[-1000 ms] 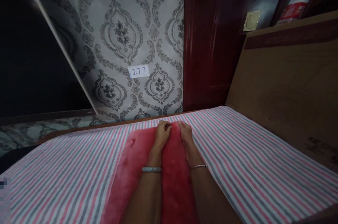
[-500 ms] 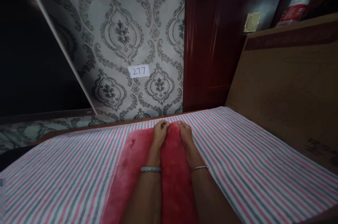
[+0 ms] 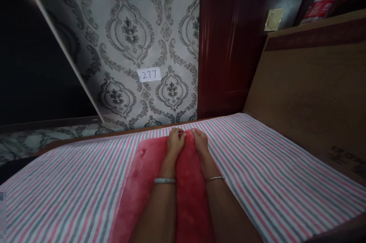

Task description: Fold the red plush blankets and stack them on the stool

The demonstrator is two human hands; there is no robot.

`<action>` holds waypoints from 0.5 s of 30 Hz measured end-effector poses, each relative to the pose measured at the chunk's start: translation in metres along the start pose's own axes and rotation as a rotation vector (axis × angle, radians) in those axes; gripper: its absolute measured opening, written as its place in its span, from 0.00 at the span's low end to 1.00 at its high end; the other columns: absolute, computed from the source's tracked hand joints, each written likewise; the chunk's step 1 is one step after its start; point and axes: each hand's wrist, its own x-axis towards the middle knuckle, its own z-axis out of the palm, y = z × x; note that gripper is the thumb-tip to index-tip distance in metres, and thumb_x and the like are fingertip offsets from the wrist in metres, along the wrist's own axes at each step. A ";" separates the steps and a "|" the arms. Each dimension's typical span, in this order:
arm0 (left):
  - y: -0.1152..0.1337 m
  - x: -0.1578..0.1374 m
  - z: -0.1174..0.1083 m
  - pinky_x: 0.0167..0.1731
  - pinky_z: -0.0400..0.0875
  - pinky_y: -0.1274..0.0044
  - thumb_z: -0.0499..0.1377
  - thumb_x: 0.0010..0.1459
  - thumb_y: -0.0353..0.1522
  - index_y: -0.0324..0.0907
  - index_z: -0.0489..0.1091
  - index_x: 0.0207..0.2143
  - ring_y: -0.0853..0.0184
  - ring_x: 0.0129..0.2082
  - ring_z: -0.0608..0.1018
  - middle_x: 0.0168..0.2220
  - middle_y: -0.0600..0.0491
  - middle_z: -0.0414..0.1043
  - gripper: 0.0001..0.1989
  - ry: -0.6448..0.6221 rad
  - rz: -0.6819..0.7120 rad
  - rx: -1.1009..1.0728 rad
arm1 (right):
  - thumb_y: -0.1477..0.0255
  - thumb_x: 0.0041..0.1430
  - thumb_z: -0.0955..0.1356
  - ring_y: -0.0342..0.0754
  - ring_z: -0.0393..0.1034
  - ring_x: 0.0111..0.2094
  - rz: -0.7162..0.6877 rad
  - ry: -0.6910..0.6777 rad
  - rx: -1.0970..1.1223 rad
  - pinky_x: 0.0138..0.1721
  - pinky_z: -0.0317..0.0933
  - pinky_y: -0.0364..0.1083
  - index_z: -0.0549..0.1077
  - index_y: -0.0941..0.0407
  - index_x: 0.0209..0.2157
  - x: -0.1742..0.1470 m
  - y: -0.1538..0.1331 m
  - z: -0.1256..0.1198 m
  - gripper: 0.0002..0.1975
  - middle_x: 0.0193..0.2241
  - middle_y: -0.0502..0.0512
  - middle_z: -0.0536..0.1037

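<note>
A long red plush cloth [image 3: 190, 189] lies lengthwise on the striped sheet [image 3: 91, 182], its left part paler than the part between my forearms. At its far edge my left hand [image 3: 175, 142] is closed, thumb and fingers pinching the plush. Close beside it my right hand [image 3: 201, 142] grips the far right corner, thumb on top and the other fingers mostly hidden. A narrow gap of red fabric shows between the two hands. Bracelets circle both wrists.
A large cardboard box [image 3: 309, 94] stands along the right side, with a plastic bottle [image 3: 323, 4] behind it. At the left is a dark screen [image 3: 40, 63]. Patterned wallpaper carrying a paper label [image 3: 149, 74] and a dark red wood panel [image 3: 220, 52] rise behind the sheet.
My left hand has shifted slightly to the right, nearer my right hand. Both hands keep hold of the cloth's far edge, and the camera view has moved a little.
</note>
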 end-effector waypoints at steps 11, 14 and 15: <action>0.006 -0.006 -0.002 0.58 0.52 0.55 0.49 0.67 0.36 0.42 0.77 0.43 0.52 0.48 0.77 0.44 0.41 0.79 0.17 -0.211 -0.095 0.419 | 0.58 0.61 0.61 0.53 0.72 0.39 0.120 -0.081 -0.217 0.39 0.63 0.44 0.75 0.56 0.37 0.005 0.004 -0.007 0.18 0.37 0.58 0.80; 0.007 -0.005 -0.003 0.57 0.54 0.55 0.48 0.67 0.37 0.41 0.77 0.44 0.50 0.49 0.77 0.45 0.39 0.79 0.18 -0.253 -0.097 0.469 | 0.57 0.65 0.57 0.54 0.73 0.42 0.146 -0.138 -0.251 0.40 0.63 0.45 0.75 0.58 0.41 0.005 0.004 -0.010 0.23 0.41 0.63 0.80; 0.008 -0.005 -0.003 0.57 0.55 0.54 0.48 0.67 0.37 0.40 0.77 0.44 0.49 0.50 0.77 0.45 0.38 0.79 0.18 -0.262 -0.098 0.483 | 0.57 0.66 0.56 0.54 0.73 0.43 0.145 -0.158 -0.261 0.41 0.63 0.45 0.75 0.59 0.43 0.005 0.004 -0.011 0.24 0.43 0.64 0.80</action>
